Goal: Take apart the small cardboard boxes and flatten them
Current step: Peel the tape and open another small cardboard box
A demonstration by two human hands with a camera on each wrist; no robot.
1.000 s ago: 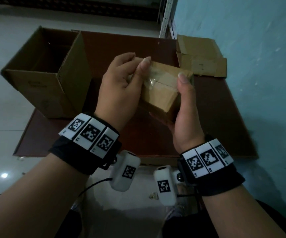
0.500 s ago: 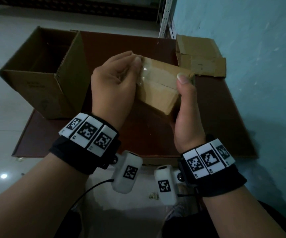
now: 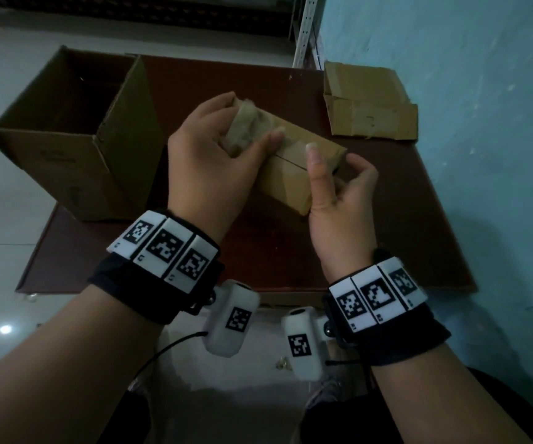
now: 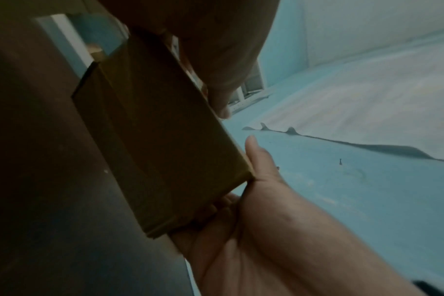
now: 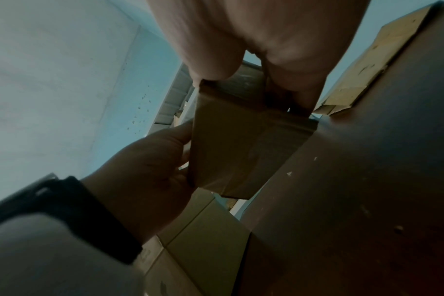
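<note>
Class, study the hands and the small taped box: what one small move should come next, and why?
Probably keep peeling: the left hand pinches a lifted strip of clear tape at the far end of the small box, while the right hand steadies the near end, thumb by the still-closed seam. Pulling the tape along that seam should free the flaps.

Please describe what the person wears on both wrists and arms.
Each bare forearm carries a black wristband topped by three white tiles with black square codes. A white camera pod, also coded, hangs under each wrist; a thin black cable leaves the left one. No sleeves.
</note>
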